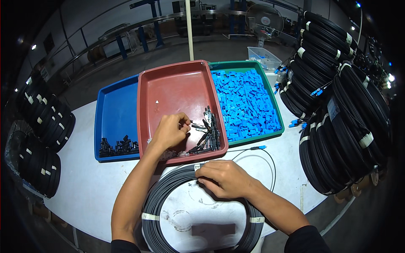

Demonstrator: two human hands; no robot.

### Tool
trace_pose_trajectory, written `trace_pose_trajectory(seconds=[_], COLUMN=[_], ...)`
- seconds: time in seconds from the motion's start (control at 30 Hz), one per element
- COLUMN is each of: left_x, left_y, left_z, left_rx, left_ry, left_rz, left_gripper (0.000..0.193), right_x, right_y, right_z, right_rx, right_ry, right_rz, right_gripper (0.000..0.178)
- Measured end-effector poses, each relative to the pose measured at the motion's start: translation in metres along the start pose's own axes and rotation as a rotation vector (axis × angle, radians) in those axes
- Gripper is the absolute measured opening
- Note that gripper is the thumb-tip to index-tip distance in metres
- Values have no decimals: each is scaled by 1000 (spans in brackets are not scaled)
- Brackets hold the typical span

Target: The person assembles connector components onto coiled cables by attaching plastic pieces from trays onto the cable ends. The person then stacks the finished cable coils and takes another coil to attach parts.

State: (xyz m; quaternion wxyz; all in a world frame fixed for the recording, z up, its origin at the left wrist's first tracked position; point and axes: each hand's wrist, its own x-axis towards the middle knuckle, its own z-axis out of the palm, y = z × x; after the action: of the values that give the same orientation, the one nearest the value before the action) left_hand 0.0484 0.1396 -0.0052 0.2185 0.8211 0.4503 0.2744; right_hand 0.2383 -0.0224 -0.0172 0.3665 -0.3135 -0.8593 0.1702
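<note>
The left hand (172, 130) curls, hold unclear, left of black parts (209, 133); the right hand (221, 178) grips the cable coil (153, 198) beneath.

White table (80, 185), surface scuffed in places; grey floor (230, 49) extends beyond it. From my position, a pale wall (99, 17) closes the far side. A long rail (126, 31) crosses in front of it, with blue posts (143, 39) along its run. A cream pole (190, 36) rises behind the table; a round fan (265, 21) stands to its right. Small bright lights (391, 78) show at both sides, the margins being dark. One dark rectangle (48, 43) at left: nature undetermined.
</note>
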Motion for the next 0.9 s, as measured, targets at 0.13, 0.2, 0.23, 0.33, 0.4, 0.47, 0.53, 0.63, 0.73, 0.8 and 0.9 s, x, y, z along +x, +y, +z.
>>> trace_pose_trajectory(seconds=[0.13, 0.2, 0.23, 0.33, 0.4, 0.47, 0.53, 0.63, 0.73, 0.8, 0.9], left_x=[1, 6, 10, 12, 14, 16, 15, 11, 8, 7, 8], left_y=[-5, -10, -17, -14, -13, -16, -10, 0, 0, 0, -5], left_z=[-4, 0, 4, 8, 12, 12, 11, 7, 7, 3, 6], left_rx=[128, 209, 213, 233, 315, 320, 316, 308, 249, 282, 340], left_ry=[64, 102, 129, 78, 8, 28, -71, -77, 18, -2, -21], left_rz=[125, 225, 347, 436, 438, 470, 378, 309, 402, 436, 487], left_gripper=[17, 20, 22, 25, 28, 28, 24, 23, 23, 22, 22], right_x=[0, 0, 1, 1, 1, 2, 1, 2, 2, 3, 3], right_y=[1, -1, -2, -3, -3, -3, 0, -1, 0, -1, -2], right_z=[-1, -1, -1, -2, -3, -2, -1, -2, -2, -2, -3], right_rx=[-23, -14, -2, 3, 2, 4, 3, 3, -7, -7, -8], right_ry=[-9, -4, 3, 12, 2, -8, 3, -5, 6, 2, 4], right_rz=[0, -2, -7, -3, 7, 16, 8, 17, 19, 20, 18], right_gripper=[14, 14, 13, 14, 14, 14, 13, 13, 14, 14, 13])
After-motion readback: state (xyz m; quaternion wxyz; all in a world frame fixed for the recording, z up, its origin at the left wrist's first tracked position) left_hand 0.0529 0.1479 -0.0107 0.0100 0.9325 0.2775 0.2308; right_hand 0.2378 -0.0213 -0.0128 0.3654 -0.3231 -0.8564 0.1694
